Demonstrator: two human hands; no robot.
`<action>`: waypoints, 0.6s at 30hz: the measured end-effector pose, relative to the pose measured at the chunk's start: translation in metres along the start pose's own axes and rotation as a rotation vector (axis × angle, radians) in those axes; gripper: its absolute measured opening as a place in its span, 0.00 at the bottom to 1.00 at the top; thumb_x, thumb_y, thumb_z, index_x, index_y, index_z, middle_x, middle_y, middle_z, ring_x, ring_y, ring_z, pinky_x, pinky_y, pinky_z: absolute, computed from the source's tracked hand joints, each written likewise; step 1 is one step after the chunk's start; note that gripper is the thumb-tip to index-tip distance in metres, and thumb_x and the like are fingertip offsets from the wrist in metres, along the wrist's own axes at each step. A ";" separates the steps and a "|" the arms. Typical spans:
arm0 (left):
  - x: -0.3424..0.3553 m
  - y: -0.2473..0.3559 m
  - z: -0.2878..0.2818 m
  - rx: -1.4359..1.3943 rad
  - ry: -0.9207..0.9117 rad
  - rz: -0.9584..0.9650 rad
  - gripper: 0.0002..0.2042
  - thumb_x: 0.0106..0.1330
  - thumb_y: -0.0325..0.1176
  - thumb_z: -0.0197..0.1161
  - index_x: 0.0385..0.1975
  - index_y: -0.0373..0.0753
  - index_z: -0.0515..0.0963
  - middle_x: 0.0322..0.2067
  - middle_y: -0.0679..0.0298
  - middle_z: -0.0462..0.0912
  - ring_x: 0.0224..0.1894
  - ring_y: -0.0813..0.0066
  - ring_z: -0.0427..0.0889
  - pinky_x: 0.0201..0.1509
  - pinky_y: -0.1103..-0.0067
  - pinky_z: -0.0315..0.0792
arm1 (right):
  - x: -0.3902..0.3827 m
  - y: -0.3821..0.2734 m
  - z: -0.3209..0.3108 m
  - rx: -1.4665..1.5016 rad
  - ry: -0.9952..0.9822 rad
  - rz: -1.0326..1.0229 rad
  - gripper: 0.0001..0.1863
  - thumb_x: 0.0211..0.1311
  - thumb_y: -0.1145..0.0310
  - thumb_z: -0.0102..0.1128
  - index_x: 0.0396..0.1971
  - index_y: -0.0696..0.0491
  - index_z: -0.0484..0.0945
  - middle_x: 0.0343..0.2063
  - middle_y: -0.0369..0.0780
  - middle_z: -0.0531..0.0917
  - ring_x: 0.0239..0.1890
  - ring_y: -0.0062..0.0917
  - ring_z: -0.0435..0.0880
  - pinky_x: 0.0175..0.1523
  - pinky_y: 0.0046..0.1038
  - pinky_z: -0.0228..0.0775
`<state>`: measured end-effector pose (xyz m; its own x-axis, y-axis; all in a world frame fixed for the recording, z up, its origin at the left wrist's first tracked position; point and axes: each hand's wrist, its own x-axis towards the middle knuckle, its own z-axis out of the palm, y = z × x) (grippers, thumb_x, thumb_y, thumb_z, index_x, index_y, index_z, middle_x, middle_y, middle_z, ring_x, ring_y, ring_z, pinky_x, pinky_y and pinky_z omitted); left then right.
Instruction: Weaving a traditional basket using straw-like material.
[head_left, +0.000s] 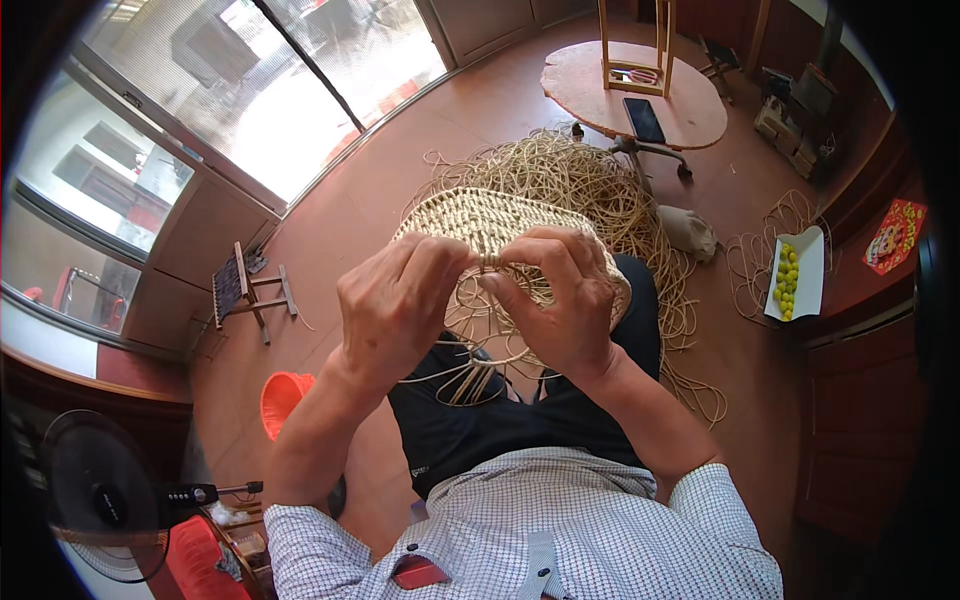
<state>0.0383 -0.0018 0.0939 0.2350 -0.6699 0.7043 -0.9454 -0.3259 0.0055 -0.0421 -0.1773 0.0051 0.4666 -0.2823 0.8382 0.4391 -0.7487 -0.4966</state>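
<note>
A pale straw-coloured woven basket (470, 215) rests over my lap, its edge turned up toward me. My left hand (400, 300) is closed at that edge, thumb and fingertips pinched on the weave. Opposite it, almost touching, my right hand (565, 290) pinches the same spot between thumb and forefinger. Loose strands (470, 380) hang from the weave below my hands and spread over my dark trousers. The exact strand between my fingertips is too small to make out.
Beyond the basket lies a large heap of tan cord (560, 170) on the red floor. A round table (690, 110) carries a phone (644, 120) and a wooden frame. To the right sits a white tray (808, 280) of yellow-green fruit; at left are a folding stool (240, 290), orange bucket (284, 400) and fan (105, 500).
</note>
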 end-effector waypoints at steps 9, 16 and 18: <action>-0.010 0.003 -0.008 -0.072 0.015 -0.005 0.08 0.66 0.25 0.81 0.39 0.38 0.87 0.29 0.62 0.88 0.28 0.67 0.88 0.31 0.74 0.77 | -0.002 -0.004 -0.002 0.133 0.003 0.005 0.14 0.60 0.66 0.86 0.38 0.48 0.85 0.36 0.35 0.86 0.40 0.29 0.88 0.49 0.33 0.78; 0.001 0.003 -0.014 -0.197 -0.079 -0.129 0.08 0.66 0.25 0.81 0.41 0.37 0.89 0.32 0.61 0.90 0.30 0.67 0.89 0.34 0.76 0.79 | -0.009 -0.003 -0.011 0.174 -0.015 0.001 0.15 0.57 0.70 0.88 0.38 0.48 0.86 0.37 0.35 0.85 0.38 0.27 0.86 0.46 0.31 0.80; 0.007 -0.001 -0.014 -0.272 -0.132 -0.176 0.07 0.67 0.26 0.80 0.41 0.37 0.89 0.33 0.61 0.90 0.31 0.71 0.90 0.35 0.76 0.79 | -0.010 -0.002 -0.013 0.189 -0.025 -0.001 0.15 0.56 0.71 0.88 0.38 0.49 0.86 0.37 0.35 0.85 0.38 0.26 0.86 0.45 0.30 0.80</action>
<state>0.0376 0.0033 0.1082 0.4102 -0.7055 0.5779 -0.9092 -0.2665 0.3199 -0.0576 -0.1805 0.0009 0.4836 -0.2650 0.8342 0.5749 -0.6225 -0.5310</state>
